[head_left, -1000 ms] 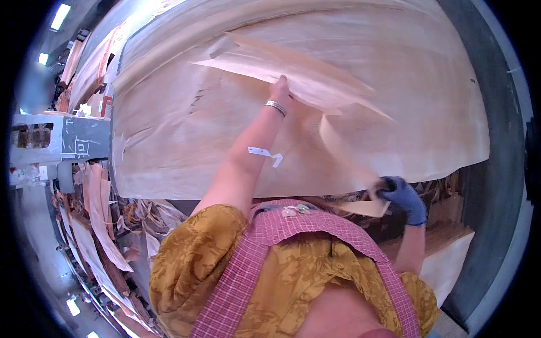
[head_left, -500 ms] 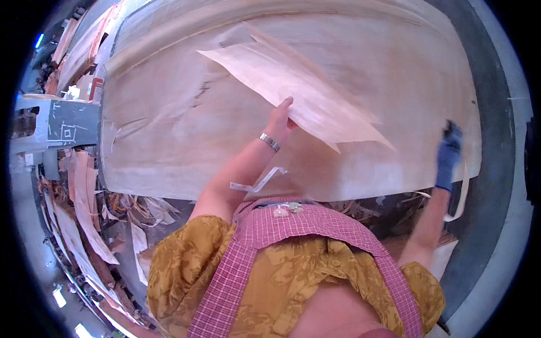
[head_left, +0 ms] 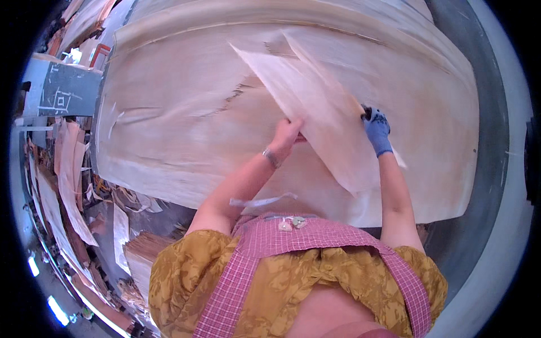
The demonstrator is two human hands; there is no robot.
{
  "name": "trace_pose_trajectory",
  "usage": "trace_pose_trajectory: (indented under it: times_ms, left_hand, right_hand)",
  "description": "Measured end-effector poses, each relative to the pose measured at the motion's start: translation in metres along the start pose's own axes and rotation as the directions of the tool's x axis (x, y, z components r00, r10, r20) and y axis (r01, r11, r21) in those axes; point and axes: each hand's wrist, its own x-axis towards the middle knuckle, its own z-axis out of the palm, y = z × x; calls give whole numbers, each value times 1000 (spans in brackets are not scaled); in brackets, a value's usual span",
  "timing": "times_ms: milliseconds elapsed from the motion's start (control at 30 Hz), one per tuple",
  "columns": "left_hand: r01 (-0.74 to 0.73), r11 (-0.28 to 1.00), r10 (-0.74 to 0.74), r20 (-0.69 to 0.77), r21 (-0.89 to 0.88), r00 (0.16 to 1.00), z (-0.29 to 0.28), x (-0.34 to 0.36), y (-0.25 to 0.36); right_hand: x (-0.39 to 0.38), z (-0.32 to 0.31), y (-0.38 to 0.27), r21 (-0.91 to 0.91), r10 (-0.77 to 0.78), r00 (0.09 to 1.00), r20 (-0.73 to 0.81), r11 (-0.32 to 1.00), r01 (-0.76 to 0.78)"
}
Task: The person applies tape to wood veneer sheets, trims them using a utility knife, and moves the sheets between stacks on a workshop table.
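— Where is the sheet?
— A narrow pale veneer sheet (head_left: 321,124) slants from eleven to five o'clock above a wide veneer sheet (head_left: 174,149), the bare left hand (head_left: 286,137) gripping its edge at eight o'clock, thumb on top
— And the right?
— The gloved right hand (head_left: 376,127) is curled against the edge at three o'clock; whether it pinches the wood, one cannot tell
— How is this best handled?
— Gently, one would judge: support both long edges, keep the sheet flat, bend it little, since thin wood may split along the grain; keep its corners off the ragged split (head_left: 234,97) at ten o'clock
— What is unclear?
— Whether the sliver at twelve is a fold or second piece. The left fingers are partly hidden, and dark rim crops the scraps (head_left: 76,186) at eight
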Motion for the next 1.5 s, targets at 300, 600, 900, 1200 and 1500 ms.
trace_pose_trajectory:
  times_ms: [300,600,900,1200,1500]
  left_hand:
    - [-72,997,63,-184,-39,981,-68,-35,-13]
    - [-321,827,74,-477,-462,876,-92,-8,28]
    - [-320,819,46,-502,-476,864,-127,10,33]
    - [-346,812,15,-575,-470,818,-132,-3,34]
    - [-220,460,754,-248,860,608,-111,-8,54]
  right_hand:
    - [59,-59,-94,61,-541,812,-219,823,564]
    - [183,-32,-309,-126,-797,553,-244,591,797]
    - [142,23,-288,-352,-827,498,-259,561,749]
    - [152,39,-300,-223,-792,607,-71,606,764]
    - [157,52,-315,-225,-770,638,-13,624,748]
